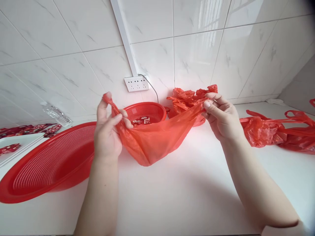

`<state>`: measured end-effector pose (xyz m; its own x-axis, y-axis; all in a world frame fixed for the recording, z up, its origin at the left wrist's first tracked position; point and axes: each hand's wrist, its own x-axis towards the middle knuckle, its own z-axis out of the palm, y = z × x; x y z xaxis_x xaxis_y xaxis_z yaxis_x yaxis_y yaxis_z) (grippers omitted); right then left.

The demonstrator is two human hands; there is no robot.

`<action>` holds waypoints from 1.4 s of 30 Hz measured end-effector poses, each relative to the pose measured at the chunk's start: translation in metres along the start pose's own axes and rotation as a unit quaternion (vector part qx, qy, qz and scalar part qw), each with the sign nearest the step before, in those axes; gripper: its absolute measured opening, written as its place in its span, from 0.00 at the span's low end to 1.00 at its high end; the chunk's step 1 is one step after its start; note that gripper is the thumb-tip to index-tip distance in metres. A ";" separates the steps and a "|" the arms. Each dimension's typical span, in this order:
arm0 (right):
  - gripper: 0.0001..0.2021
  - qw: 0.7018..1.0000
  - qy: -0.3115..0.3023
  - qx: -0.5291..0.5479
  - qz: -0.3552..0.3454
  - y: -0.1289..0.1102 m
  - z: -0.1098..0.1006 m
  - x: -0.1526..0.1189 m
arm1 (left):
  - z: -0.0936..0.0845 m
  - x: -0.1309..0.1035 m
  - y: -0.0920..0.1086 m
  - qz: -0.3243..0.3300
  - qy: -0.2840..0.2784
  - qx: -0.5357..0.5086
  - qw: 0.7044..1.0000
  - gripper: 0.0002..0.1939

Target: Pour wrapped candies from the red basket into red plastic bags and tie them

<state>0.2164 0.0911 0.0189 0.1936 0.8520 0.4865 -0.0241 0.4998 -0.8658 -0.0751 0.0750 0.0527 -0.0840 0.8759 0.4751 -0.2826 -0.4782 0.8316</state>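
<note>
1. In the head view, a small round red basket (161, 113) stands on the white countertop (172, 203) near the tiled wall (197, 52), with small red-and-white packets (144, 120) inside; the places below are told from it.
2. A thin red plastic bag (157, 141) is stretched in the air in front of the small round red basket, covering its near part. It sags to a point in the middle.
3. The left hand (108, 131), in front and to the left of that basket, is closed on one end of the bag; a strip of the film runs up to a raised fingertip.
4. The right hand (220, 113), in front and to the right of it, pinches the other end between thumb and fingers. The two hands are well apart, joined only by the film.
5. Just right of the basket lies a heap of crumpled red bags (183, 100); farther right are filled-looking red bags (263, 132) with handles, contents unclear.
6. Left of the basket is a large red perforated basket (31, 167), partly hidden by the left arm. Beyond it, farther left, are a white tray (27, 141) and more red packets (29, 130), with a clear plastic bottle (57, 114) lying near the wall.
7. Above the basket, a white socket panel (137, 84) sits under a trunking strip (125, 36); a dark cable (153, 88) drops from it behind the basket.
</note>
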 end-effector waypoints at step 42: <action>0.12 0.947 -0.321 0.022 0.025 -0.008 0.033 -0.035 | 0.032 -0.038 -0.015 -0.013 -0.285 0.232 0.930 0.15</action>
<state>0.1778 0.0628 0.0124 -0.4436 0.7870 0.4287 -0.0616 0.4505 -0.8907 -0.0368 0.0467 0.0311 0.4755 0.7742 0.4178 0.1763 -0.5491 0.8169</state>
